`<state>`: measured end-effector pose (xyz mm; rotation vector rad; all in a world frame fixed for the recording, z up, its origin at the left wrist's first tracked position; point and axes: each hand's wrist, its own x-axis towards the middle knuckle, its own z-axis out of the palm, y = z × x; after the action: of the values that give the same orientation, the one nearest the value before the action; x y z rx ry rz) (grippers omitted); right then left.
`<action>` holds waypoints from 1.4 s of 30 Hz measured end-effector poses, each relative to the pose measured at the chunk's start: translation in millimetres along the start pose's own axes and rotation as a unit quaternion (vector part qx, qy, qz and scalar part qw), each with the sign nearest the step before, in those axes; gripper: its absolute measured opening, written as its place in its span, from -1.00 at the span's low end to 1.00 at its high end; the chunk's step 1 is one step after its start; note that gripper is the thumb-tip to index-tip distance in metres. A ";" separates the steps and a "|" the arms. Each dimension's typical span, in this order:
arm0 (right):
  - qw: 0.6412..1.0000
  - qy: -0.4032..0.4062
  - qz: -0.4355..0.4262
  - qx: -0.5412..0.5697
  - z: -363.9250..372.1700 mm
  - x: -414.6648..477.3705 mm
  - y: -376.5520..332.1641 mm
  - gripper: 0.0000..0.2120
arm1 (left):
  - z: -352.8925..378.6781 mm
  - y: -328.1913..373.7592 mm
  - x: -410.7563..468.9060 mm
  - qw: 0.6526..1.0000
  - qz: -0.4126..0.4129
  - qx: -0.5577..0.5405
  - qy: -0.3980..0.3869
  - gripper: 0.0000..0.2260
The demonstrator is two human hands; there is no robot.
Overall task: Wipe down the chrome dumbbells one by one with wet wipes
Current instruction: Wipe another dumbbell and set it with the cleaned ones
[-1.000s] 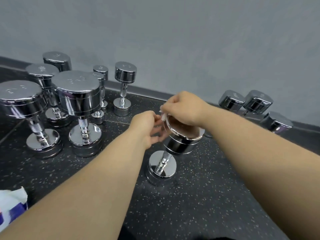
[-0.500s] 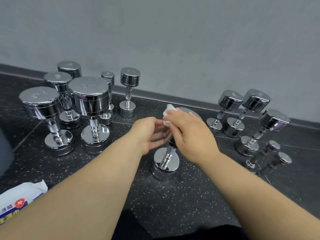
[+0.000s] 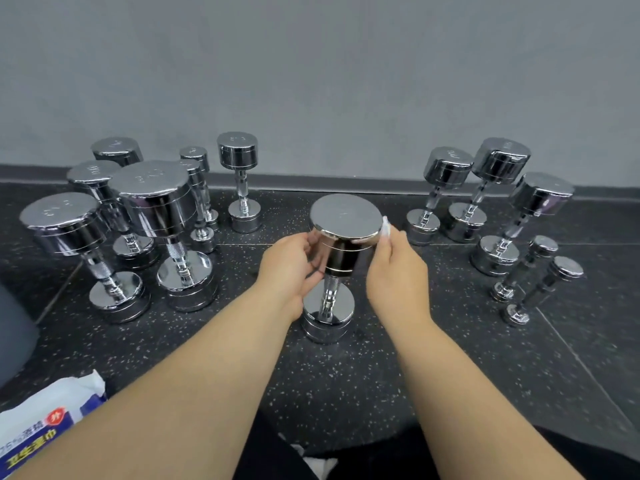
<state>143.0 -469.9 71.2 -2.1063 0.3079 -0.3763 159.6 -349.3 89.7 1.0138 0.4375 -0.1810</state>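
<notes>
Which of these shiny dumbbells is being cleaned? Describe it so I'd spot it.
Below the grey wall, a left cluster and a right cluster of dumbbells stand on the dark floor. One dumbbell stands alone in the gap between. Only it is touched: the left hand grips its top head, the right hand holds a white wipe to its rim.

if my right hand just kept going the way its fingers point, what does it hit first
The upper head of the middle dumbbell: the right hand holds the wipe at its rim. Past it, seemingly only floor up to the wall; depth is unclear.
</notes>
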 end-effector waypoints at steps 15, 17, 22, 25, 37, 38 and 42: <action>0.800 -0.093 0.358 0.472 2.7 28.4 -9.9 -0.63 | -4.6 -7.7 13.7 0.987 0.008 0.154 0.038 -0.76; 0.812 -0.112 0.363 0.443 3.2 25.7 -2.2 -0.69 | -3.9 -0.8 14.4 0.989 -0.008 0.148 -0.002 -0.60; 0.842 -0.160 0.311 0.410 -5.5 26.9 -7.3 -0.60 | 6.0 4.5 10.6 0.974 0.023 0.216 -0.070 -0.58; 0.882 -0.171 0.261 0.355 -14.2 30.8 -22.8 -0.68 | 8.6 2.4 10.8 0.960 0.044 0.262 -0.093 -0.58; 0.924 0.045 0.175 0.337 -38.4 60.5 16.7 -0.78 | 28.7 -29.6 41.5 0.843 0.117 0.476 -0.219 -0.42; 0.933 0.054 0.155 0.321 -41.0 63.4 19.9 -0.80 | 33.6 -40.1 47.9 0.818 0.114 0.518 -0.222 -0.44; 0.956 0.072 0.071 0.274 -52.2 70.4 28.6 -0.75 | 50.1 -77.1 75.4 0.816 0.076 0.547 -0.174 -0.85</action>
<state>185.8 -550.6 83.8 -1.5076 0.3869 -0.4689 214.3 -428.1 19.4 2.0972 -0.1510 -0.4974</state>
